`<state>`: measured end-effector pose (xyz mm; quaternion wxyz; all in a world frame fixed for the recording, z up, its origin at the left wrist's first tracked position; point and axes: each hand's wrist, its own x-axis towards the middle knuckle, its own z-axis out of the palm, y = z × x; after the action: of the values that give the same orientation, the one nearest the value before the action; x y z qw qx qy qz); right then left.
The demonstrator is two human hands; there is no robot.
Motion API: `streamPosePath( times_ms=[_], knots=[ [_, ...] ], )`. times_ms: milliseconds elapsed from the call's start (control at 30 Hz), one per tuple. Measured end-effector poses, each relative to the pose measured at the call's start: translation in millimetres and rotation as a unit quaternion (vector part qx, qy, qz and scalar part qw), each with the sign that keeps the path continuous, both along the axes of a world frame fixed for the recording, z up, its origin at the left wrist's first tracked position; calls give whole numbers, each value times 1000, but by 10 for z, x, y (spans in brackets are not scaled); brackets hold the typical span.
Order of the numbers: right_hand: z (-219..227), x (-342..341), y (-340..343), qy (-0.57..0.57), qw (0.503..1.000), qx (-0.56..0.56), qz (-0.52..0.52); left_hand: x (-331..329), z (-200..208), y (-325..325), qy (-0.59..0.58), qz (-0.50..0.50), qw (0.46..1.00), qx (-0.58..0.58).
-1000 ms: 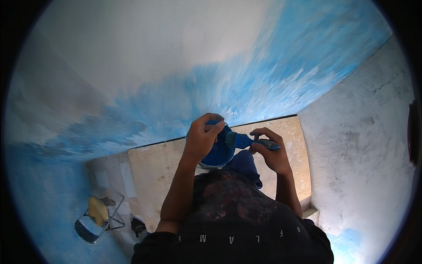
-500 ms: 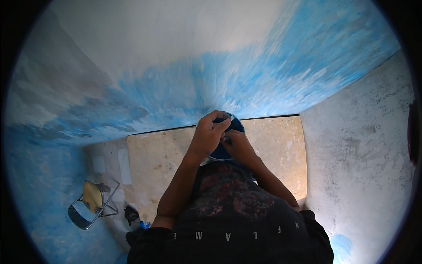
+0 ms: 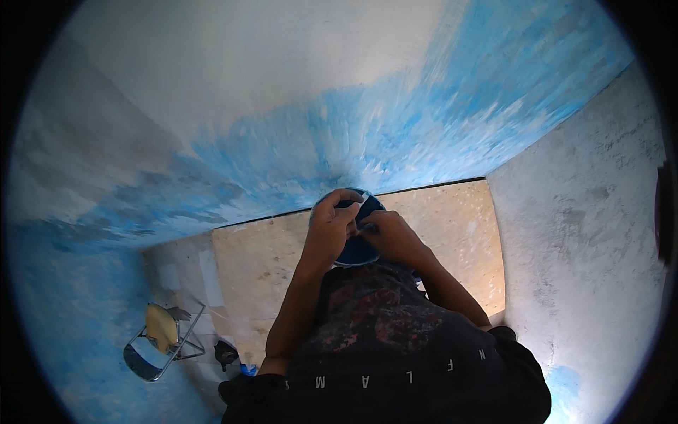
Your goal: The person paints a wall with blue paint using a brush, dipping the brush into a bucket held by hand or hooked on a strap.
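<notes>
My left hand (image 3: 328, 232) is closed over a round blue bucket (image 3: 359, 254), its thumb and forefinger bent together. Just past its fingertips shows a small whitish piece (image 3: 364, 198), too small to name. My right hand (image 3: 394, 237) is beside it on the right, fingers curled in toward the left hand and nearly meeting it. What lies between the two hands is mostly hidden by the fingers. Close to my body, the bucket's near rim touches or lies just in front of my dark, paint-stained shirt (image 3: 374, 318).
Ahead rises a wall (image 3: 296, 141) painted in blue and white. Below it lies a pale wooden board (image 3: 261, 258). A grey wall (image 3: 572, 205) bounds the right. At lower left stands a folding chair (image 3: 162, 328) with a tan seat, near a small black object (image 3: 225, 353).
My right hand has shifted slightly away from the left, and its fingers are a little more raised. The whole view has tilted slightly. Both hands stay over the bucket.
</notes>
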<state>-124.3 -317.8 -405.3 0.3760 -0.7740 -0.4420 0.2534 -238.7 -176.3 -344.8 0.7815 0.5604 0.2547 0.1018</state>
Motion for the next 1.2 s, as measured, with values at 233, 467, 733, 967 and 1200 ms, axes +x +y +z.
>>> streamPosePath(
  times_ms=[233, 467, 733, 967, 1200],
  knots=[
    [521, 185, -367, 232, 951, 128, -158, -75, 138, -9, -34, 36, 999, -2],
    [467, 230, -629, 252, 921, 181, -236, 45, 164, -36, -58, 22, 998, 9],
    [314, 245, -752, 235, 924, 186, -237, 53, 3, -46, -37, 19, 999, -15],
    [398, 448, -757, 412, 782, 398, -247, 113, 500, 56, -24, -65, 969, 238],
    [1237, 1004, -829, 324, 719, 586, -186, 308, 1694, 296, -107, -47, 731, 673]
  ],
)
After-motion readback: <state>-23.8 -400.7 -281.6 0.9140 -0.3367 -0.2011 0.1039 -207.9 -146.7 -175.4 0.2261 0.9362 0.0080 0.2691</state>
